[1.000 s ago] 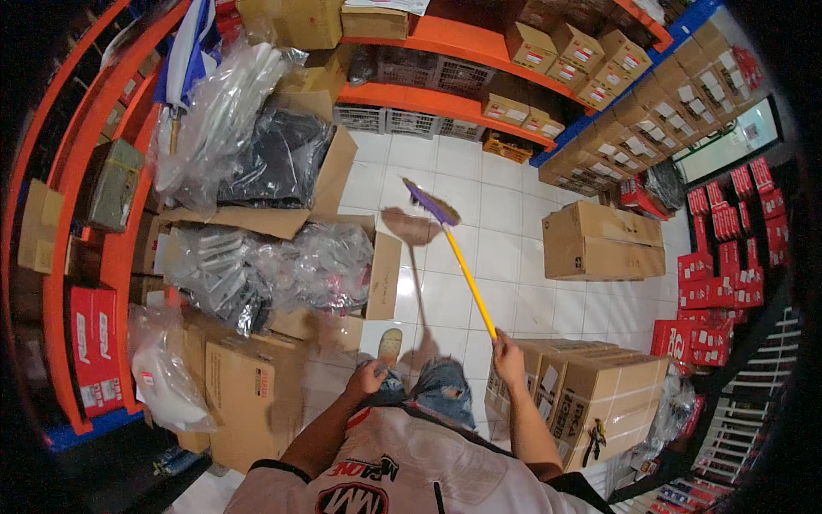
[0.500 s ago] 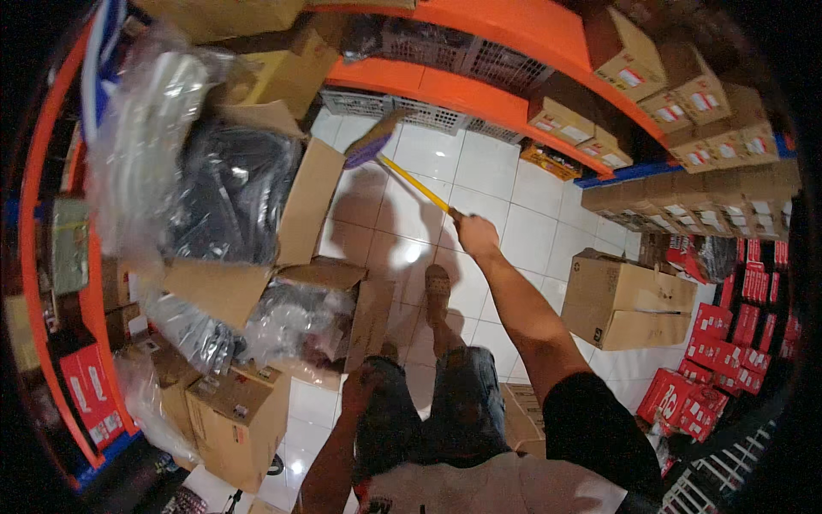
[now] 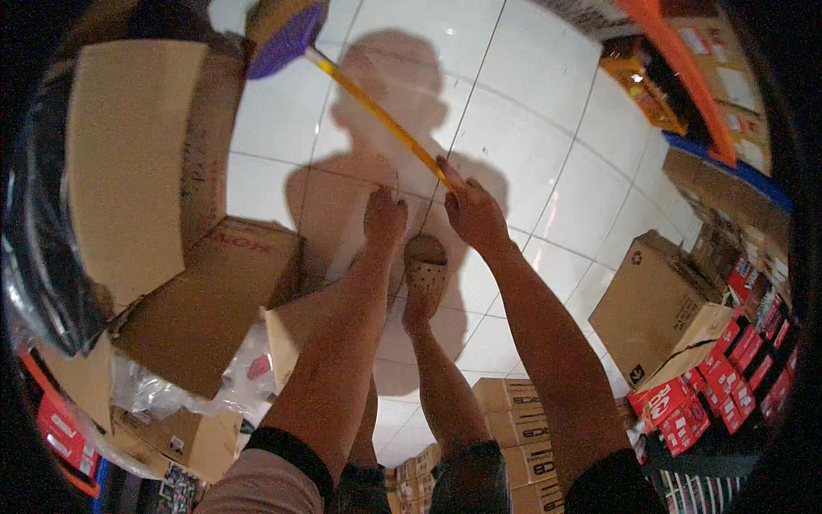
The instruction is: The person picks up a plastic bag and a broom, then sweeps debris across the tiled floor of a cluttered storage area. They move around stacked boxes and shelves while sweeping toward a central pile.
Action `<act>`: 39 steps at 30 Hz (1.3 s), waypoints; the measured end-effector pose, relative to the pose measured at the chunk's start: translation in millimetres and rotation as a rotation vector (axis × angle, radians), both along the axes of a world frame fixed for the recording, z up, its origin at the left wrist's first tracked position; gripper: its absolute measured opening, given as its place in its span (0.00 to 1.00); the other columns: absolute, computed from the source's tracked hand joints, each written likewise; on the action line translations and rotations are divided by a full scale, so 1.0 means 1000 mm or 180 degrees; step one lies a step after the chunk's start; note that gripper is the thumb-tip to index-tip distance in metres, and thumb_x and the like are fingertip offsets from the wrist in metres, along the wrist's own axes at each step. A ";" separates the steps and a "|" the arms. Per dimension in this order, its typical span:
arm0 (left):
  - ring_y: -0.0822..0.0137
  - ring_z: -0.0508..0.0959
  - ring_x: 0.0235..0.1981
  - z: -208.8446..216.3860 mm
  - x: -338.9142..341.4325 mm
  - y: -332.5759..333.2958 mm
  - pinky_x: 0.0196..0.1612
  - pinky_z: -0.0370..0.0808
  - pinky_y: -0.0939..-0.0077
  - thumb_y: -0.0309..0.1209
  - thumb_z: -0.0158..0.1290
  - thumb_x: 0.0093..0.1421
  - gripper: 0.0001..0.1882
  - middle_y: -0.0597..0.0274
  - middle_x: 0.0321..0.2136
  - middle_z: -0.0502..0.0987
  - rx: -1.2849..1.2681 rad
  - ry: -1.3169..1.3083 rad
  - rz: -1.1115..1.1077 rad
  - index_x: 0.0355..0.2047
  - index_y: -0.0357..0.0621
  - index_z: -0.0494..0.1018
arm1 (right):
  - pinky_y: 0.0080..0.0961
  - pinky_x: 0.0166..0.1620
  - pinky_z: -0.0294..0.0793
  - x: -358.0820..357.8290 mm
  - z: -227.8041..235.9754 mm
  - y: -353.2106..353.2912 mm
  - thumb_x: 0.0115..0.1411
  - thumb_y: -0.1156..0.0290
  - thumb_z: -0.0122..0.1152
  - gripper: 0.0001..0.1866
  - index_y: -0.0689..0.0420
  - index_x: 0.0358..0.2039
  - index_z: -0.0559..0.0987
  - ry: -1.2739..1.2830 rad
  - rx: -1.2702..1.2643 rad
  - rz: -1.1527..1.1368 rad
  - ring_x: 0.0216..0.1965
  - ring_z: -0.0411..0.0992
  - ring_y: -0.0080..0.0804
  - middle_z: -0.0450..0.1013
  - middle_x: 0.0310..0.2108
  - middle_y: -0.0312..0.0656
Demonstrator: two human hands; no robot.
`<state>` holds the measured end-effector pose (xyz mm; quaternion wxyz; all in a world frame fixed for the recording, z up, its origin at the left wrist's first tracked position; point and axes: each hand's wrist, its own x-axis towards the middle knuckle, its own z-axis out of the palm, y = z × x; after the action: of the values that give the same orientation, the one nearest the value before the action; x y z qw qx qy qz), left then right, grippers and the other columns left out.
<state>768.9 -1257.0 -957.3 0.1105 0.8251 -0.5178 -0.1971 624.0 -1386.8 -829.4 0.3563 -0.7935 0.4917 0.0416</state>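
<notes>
A broom with a purple head (image 3: pixel 287 38) and a yellow handle (image 3: pixel 381 116) stretches from the upper left toward my hands. My right hand (image 3: pixel 473 218) grips the near end of the handle, with one finger lying along it. My left hand (image 3: pixel 385 218) is held out to the left of it, apart from the handle. Its fingers are loosely bent, partly seen, and nothing shows in them. The broom head is beside a cardboard carton at the top left. Under my hands is the white tiled floor (image 3: pixel 539 128).
Opened cartons (image 3: pixel 128 171) with flaps out and clear plastic wrap (image 3: pixel 171 385) crowd my left. To the right stand a brown carton (image 3: pixel 646 300) and stacked red boxes (image 3: pixel 685 403). Orange shelving (image 3: pixel 685 77) runs along the upper right. My foot wears a tan clog (image 3: pixel 425 270).
My view has tipped down and moved forward. My left hand has come up from beside my knee toward the broom handle. My right hand still grips the broom.
</notes>
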 end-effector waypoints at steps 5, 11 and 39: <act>0.53 0.75 0.51 -0.060 -0.013 0.001 0.58 0.73 0.64 0.36 0.55 0.61 0.20 0.47 0.44 0.76 0.0922 -0.0527 -0.0497 0.47 0.32 0.72 | 0.48 0.31 0.81 0.020 -0.082 -0.005 0.65 0.69 0.52 0.29 0.36 0.67 0.64 -0.0512 -0.0425 0.0181 0.28 0.76 0.54 0.71 0.31 0.54; 0.55 0.77 0.47 -0.046 -0.003 -0.008 0.48 0.79 0.63 0.37 0.55 0.61 0.16 0.51 0.40 0.76 0.0933 -0.0245 -0.0693 0.43 0.38 0.72 | 0.43 0.27 0.81 0.011 -0.063 -0.010 0.67 0.66 0.50 0.29 0.34 0.68 0.62 -0.0084 -0.0481 0.0176 0.25 0.77 0.47 0.71 0.29 0.50; 0.40 0.74 0.49 0.312 0.075 0.086 0.51 0.74 0.50 0.29 0.49 0.64 0.17 0.41 0.44 0.73 0.0511 0.1501 -0.0386 0.53 0.38 0.68 | 0.42 0.31 0.76 -0.140 0.408 0.206 0.68 0.69 0.52 0.29 0.51 0.69 0.62 0.0985 0.1175 -0.1463 0.27 0.75 0.45 0.76 0.40 0.56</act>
<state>844.3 -1170.6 -645.6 0.1503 0.7299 -0.5089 -0.4309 483.9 -1180.9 -421.8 0.4151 -0.5682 0.6902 0.1685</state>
